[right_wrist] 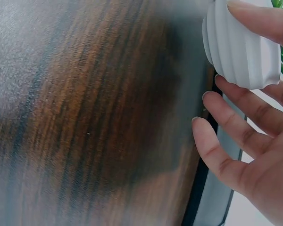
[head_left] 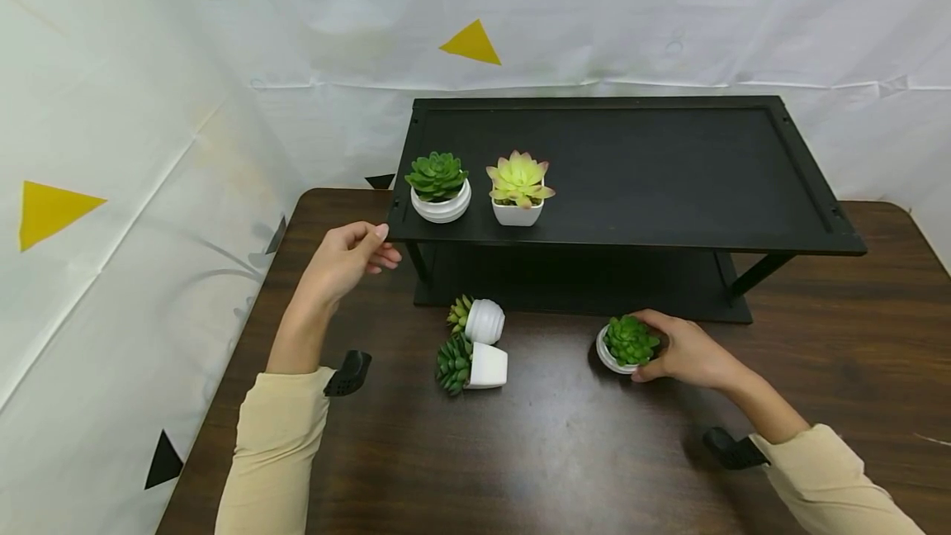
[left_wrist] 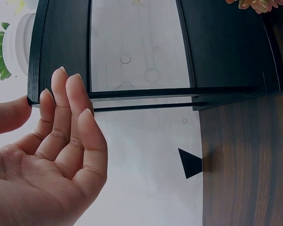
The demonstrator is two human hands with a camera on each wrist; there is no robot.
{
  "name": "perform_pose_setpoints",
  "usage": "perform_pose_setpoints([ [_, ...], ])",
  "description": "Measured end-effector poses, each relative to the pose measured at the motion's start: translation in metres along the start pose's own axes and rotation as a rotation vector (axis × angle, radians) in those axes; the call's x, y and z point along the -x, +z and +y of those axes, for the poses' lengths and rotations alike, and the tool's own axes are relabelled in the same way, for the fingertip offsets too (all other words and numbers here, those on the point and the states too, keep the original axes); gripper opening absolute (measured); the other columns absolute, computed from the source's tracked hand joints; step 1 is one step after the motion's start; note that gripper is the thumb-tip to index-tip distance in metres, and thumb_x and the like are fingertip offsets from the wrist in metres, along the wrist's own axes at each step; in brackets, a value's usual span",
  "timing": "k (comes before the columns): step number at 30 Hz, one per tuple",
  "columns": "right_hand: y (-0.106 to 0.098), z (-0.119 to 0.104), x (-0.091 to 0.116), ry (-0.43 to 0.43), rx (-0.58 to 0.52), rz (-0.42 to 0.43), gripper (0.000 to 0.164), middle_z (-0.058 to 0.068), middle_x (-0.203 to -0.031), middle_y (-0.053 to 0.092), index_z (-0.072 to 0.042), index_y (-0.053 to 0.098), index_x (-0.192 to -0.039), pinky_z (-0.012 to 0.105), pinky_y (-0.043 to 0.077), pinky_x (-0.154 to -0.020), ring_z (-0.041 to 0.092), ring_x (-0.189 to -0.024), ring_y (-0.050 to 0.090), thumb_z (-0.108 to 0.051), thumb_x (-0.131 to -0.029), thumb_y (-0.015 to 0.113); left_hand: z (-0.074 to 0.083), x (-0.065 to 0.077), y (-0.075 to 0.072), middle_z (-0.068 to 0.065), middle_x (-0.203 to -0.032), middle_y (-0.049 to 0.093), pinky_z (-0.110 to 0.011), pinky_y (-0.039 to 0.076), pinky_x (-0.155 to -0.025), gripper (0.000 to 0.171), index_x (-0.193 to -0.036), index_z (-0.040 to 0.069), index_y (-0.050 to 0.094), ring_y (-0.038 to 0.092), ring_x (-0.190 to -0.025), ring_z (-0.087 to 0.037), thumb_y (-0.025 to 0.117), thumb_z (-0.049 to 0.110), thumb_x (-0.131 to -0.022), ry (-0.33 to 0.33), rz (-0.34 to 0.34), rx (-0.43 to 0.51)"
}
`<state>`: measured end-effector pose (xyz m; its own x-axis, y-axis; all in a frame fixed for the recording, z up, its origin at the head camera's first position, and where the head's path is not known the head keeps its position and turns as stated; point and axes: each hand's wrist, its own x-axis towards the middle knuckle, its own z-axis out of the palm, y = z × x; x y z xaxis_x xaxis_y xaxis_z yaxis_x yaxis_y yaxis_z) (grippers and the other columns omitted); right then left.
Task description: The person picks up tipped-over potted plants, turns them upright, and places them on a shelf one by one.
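Observation:
At the left front corner of the black two-tier shelf (head_left: 639, 172), my left hand (head_left: 342, 262) grips the upper board's edge. In the left wrist view the thumb (left_wrist: 9, 115) presses the board's edge and the fingers (left_wrist: 61, 113) reach beneath it. My right hand (head_left: 691, 353) holds a green succulent in a round white pot (head_left: 627, 343) between thumb and fingers, over the table in front of the shelf. The right wrist view shows the ribbed white pot (right_wrist: 243, 47) in that grasp, its leaves mostly cut off by the frame.
On the shelf stand a green potted succulent (head_left: 438, 187) and a yellow-green one in a square pot (head_left: 518, 188). Two more potted succulents (head_left: 484, 322) (head_left: 486, 366) lie on their sides on the brown wooden table (head_left: 565, 452). White sheeting (head_left: 594, 15) hangs behind and at left.

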<state>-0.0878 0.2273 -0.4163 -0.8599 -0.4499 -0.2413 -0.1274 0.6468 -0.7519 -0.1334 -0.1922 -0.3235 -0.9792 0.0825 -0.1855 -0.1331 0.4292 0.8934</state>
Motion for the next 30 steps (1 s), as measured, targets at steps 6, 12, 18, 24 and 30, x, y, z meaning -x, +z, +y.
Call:
perform_pose_setpoints([
  [6, -0.004, -0.006, 0.003, -0.015, -0.001, -0.006, 0.072, 0.016, -0.108, 0.059, 0.004, 0.046, -0.124, 0.034, 0.048, -0.07, 0.024, -0.093, 0.057, -0.017, -0.066, 0.082, 0.001, 0.0, 0.0, -0.01, -0.086, 0.064, -0.031, 0.046, -0.075, 0.036, -0.104, -0.007, 0.056, 0.062, -0.077, -0.012, 0.042, 0.026, -0.099, -0.003, 0.0, 0.001],
  [12, -0.011, -0.014, 0.007, -0.041, -0.015, -0.01, 0.071, 0.016, -0.107, 0.058, 0.005, 0.046, -0.122, 0.027, 0.05, -0.065, 0.023, -0.089, 0.059, -0.016, -0.065, 0.082, 0.001, 0.001, 0.0, -0.011, -0.087, 0.064, -0.037, 0.046, -0.079, 0.036, -0.104, -0.006, 0.056, 0.062, -0.079, -0.014, 0.041, 0.027, -0.099, -0.005, -0.002, 0.0],
  [18, -0.018, -0.023, 0.009, -0.052, 0.003, -0.009, 0.07, 0.015, -0.104, 0.058, 0.004, 0.046, -0.122, 0.027, 0.051, -0.064, 0.02, -0.083, 0.061, -0.014, -0.065, 0.082, 0.001, 0.002, 0.0, -0.011, -0.088, 0.064, -0.035, 0.046, -0.078, 0.036, -0.104, -0.006, 0.055, 0.062, -0.079, -0.013, 0.042, 0.027, -0.099, -0.002, -0.002, 0.002],
  [24, -0.026, -0.036, 0.013, -0.045, 0.002, -0.007, 0.07, 0.014, -0.104, 0.058, 0.002, 0.047, -0.122, 0.028, 0.051, -0.065, 0.019, -0.083, 0.061, -0.016, -0.065, 0.082, 0.002, 0.002, 0.0, -0.011, -0.088, 0.064, -0.036, 0.046, -0.079, 0.036, -0.104, -0.006, 0.056, 0.062, -0.079, -0.012, 0.042, 0.027, -0.099, -0.003, 0.0, 0.001],
  [30, -0.032, -0.047, 0.016, -0.038, 0.033, 0.005, 0.072, 0.013, -0.104, 0.058, 0.0, 0.047, -0.123, 0.028, 0.05, -0.065, 0.017, -0.081, 0.06, -0.021, -0.065, 0.083, 0.002, 0.002, 0.0, -0.012, -0.089, 0.064, -0.031, 0.046, -0.077, 0.039, -0.107, -0.008, 0.054, 0.062, -0.08, -0.014, 0.041, 0.027, -0.099, -0.007, -0.001, 0.0],
])
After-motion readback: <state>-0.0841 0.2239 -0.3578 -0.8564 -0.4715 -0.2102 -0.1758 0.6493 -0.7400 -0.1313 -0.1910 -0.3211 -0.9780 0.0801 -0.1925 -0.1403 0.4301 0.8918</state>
